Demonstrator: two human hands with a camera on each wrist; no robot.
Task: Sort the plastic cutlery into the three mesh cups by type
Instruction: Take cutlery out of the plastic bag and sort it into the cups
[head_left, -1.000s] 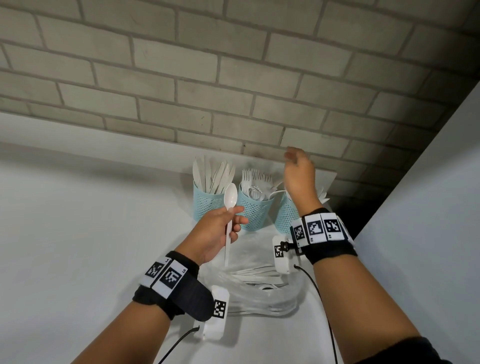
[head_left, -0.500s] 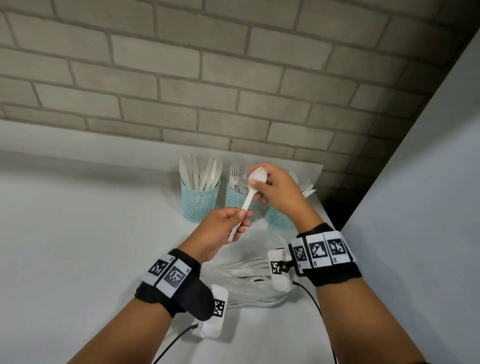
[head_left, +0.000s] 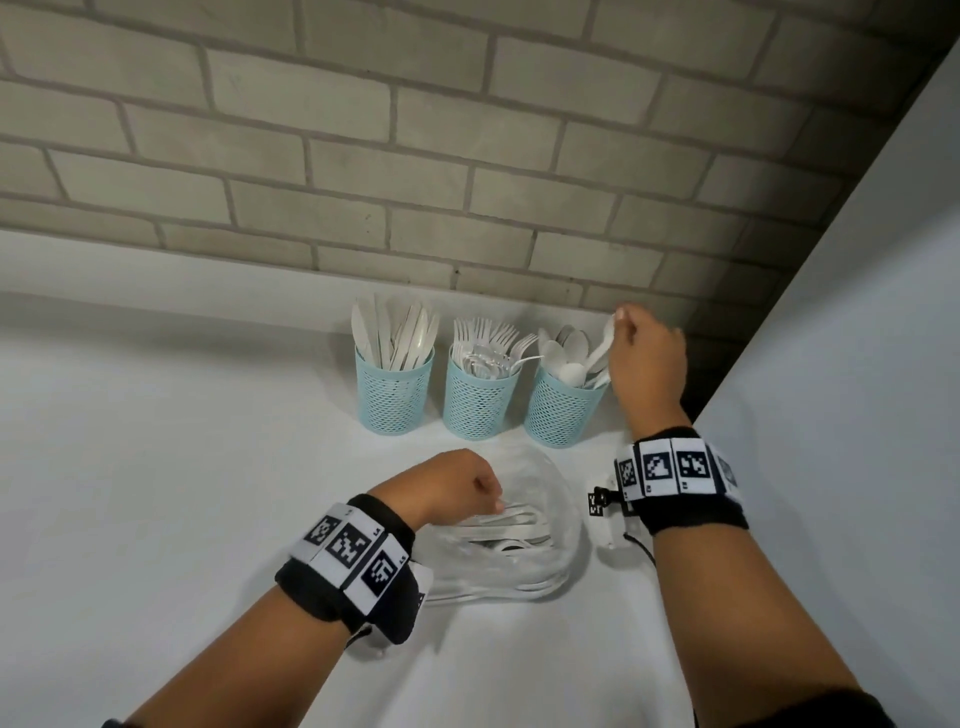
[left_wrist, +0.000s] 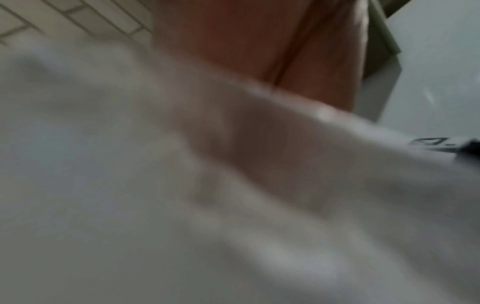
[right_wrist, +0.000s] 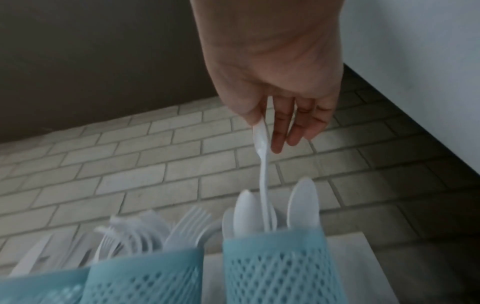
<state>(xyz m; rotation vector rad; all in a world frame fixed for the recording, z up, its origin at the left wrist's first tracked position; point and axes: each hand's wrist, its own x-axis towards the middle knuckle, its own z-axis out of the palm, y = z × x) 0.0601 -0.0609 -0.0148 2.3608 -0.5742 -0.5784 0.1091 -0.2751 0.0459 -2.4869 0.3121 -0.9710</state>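
I am holding a white plastic spoon (right_wrist: 262, 164) in my right hand (head_left: 647, 358), pinching its bowl end between my thumb and forefinger while my other fingers (right_wrist: 296, 125) are hanging loosely extended. The spoon's handle is pointing down and dipping into the right mesh cup (head_left: 561, 413), among the spoons (head_left: 563, 353) already standing there bowl-up. So my right grip is grasping the spoon, above and just beside the cup's rim.

The three pale blue mesh cups are standing in a row on the white tabletop (head_left: 156, 467), close to the brick wall (head_left: 363, 156). The left mesh cup (head_left: 393, 397) is carrying knives (head_left: 395, 332), and the middle mesh cup (head_left: 479, 405) is carrying forks (head_left: 485, 340).

My left hand (head_left: 452, 486) is reaching down to the clear plastic bag (head_left: 550, 540) lying on the tabletop in front of the cups, with the remaining white cutlery (head_left: 509, 525) lying inside it. My fingers are curling at the top pieces there, but I cannot tell whether my left grip is actually grasping one or only touching; the left wrist view is too blurred to settle it.

Both my wrists are wearing black bands (head_left: 691, 512) with square printed markers.
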